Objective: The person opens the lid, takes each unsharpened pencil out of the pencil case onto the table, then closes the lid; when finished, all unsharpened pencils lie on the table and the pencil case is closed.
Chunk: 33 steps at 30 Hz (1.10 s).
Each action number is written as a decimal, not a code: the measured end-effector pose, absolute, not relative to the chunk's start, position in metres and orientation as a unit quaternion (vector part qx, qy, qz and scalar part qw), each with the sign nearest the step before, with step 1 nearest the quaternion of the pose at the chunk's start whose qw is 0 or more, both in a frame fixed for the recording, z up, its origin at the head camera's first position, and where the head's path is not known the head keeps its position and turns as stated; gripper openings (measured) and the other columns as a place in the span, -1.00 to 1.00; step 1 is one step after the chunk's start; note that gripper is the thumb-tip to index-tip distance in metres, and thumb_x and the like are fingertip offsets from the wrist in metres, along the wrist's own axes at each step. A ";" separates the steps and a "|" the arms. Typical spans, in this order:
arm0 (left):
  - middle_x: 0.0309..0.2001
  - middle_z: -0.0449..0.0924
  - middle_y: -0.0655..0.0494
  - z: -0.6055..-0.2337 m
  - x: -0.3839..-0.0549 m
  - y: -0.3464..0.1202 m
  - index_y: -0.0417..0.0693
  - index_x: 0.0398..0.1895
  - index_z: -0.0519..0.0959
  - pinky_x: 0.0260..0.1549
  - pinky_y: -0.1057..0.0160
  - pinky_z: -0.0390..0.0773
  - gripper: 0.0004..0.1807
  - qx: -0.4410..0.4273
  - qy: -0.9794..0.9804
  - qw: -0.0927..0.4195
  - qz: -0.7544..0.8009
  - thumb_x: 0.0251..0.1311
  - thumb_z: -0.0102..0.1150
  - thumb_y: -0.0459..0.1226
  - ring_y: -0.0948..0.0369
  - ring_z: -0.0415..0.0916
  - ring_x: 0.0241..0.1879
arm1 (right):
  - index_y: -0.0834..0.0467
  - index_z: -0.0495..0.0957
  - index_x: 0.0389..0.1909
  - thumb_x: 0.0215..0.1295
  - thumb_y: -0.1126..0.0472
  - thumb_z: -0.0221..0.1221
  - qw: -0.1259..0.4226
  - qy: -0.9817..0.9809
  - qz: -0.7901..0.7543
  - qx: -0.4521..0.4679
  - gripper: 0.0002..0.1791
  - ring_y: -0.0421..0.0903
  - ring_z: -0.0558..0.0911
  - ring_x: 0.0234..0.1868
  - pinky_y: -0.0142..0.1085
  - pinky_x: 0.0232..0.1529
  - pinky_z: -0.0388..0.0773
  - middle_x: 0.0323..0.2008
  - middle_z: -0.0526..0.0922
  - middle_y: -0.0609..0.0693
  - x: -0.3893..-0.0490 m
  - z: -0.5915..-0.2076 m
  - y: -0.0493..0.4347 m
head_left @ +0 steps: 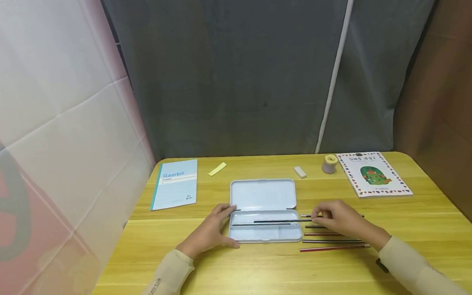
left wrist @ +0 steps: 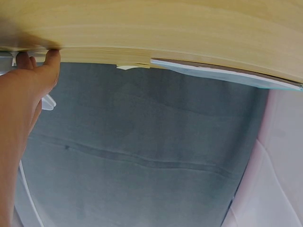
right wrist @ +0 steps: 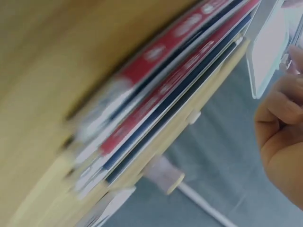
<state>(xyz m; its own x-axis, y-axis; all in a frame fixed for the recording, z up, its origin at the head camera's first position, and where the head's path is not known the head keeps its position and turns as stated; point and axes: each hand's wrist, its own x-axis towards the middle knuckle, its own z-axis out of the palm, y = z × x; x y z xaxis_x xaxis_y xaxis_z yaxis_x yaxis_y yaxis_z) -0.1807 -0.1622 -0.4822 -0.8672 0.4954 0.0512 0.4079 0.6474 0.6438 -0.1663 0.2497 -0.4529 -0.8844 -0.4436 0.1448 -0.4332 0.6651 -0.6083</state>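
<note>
A white pencil case point(head_left: 263, 194) lies with its lid folded back on the table. My left hand point(head_left: 210, 228) holds its left end, thumb at the front corner and fingers by the hinge. Between thumb and fingers, my right hand point(head_left: 337, 218) pinches a dark pencil point(head_left: 279, 220), which reaches left over the case's tray. Another dark pencil point(head_left: 245, 225) lies lengthwise inside. Under and beside the right hand, several pencils lie in a row, among them a red pencil point(head_left: 327, 249) nearest the front. The right wrist view shows red pencils point(right wrist: 156, 52) and dark ones close up.
A Gambit notebook point(head_left: 175, 185) lies at the back left, near a yellow strip point(head_left: 217, 169). Behind the case sits a white eraser point(head_left: 300, 172). A spool-like roll point(head_left: 329, 164) stands beside a picture-covered book point(head_left: 374, 175) at the back right. Dark cloth point(head_left: 235, 75) hangs behind the table.
</note>
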 end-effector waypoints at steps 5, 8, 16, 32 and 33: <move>0.51 0.33 -0.17 -0.483 -0.180 -0.162 -0.20 0.62 0.30 0.50 -0.19 0.42 0.23 0.248 0.905 0.070 0.338 -0.12 0.77 -0.04 -0.14 0.36 0.48 | 0.07 0.76 -0.26 0.45 0.21 0.36 0.018 0.904 -0.356 -0.238 -0.94 -0.42 0.29 -0.60 -0.42 -0.57 0.36 -0.62 0.43 -0.23 -0.146 -0.454 0.277; 0.51 0.33 -0.17 -0.483 -0.179 -0.162 -0.21 0.62 0.30 0.51 -0.20 0.41 0.23 0.246 0.906 0.070 0.337 -0.12 0.77 -0.04 -0.15 0.36 0.49 | 0.08 0.76 -0.25 0.45 0.20 0.36 0.031 0.898 -0.370 -0.236 -0.94 -0.43 0.30 -0.60 -0.42 -0.60 0.37 -0.61 0.44 -0.25 -0.133 -0.457 0.293; 0.51 0.33 -0.16 -0.484 -0.179 -0.165 -0.19 0.62 0.30 0.50 -0.21 0.41 0.23 0.240 0.907 0.064 0.340 -0.13 0.77 -0.04 -0.15 0.37 0.48 | 0.02 0.75 -0.22 0.46 0.23 0.34 0.060 0.888 -0.383 -0.246 -0.95 -0.46 0.31 -0.55 -0.39 -0.58 0.36 -0.58 0.44 -0.25 -0.115 -0.466 0.327; 0.50 0.35 -0.17 -0.484 -0.181 -0.164 -0.19 0.62 0.31 0.50 -0.20 0.42 0.22 0.251 0.905 0.059 0.337 -0.13 0.77 -0.04 -0.15 0.39 0.47 | 0.05 0.75 -0.25 0.40 0.32 0.37 0.060 0.877 -0.387 -0.279 -0.91 -0.51 0.28 -0.55 -0.42 -0.57 0.37 -0.67 0.41 -0.13 -0.104 -0.477 0.349; 0.49 0.35 -0.17 -0.484 -0.182 -0.164 -0.19 0.62 0.31 0.50 -0.20 0.42 0.22 0.252 0.905 0.058 0.337 -0.13 0.77 -0.03 -0.14 0.39 0.47 | 0.05 0.75 -0.26 0.39 0.32 0.38 0.057 0.878 -0.385 -0.279 -0.91 -0.51 0.28 -0.54 -0.42 -0.56 0.37 -0.67 0.42 -0.14 -0.104 -0.477 0.349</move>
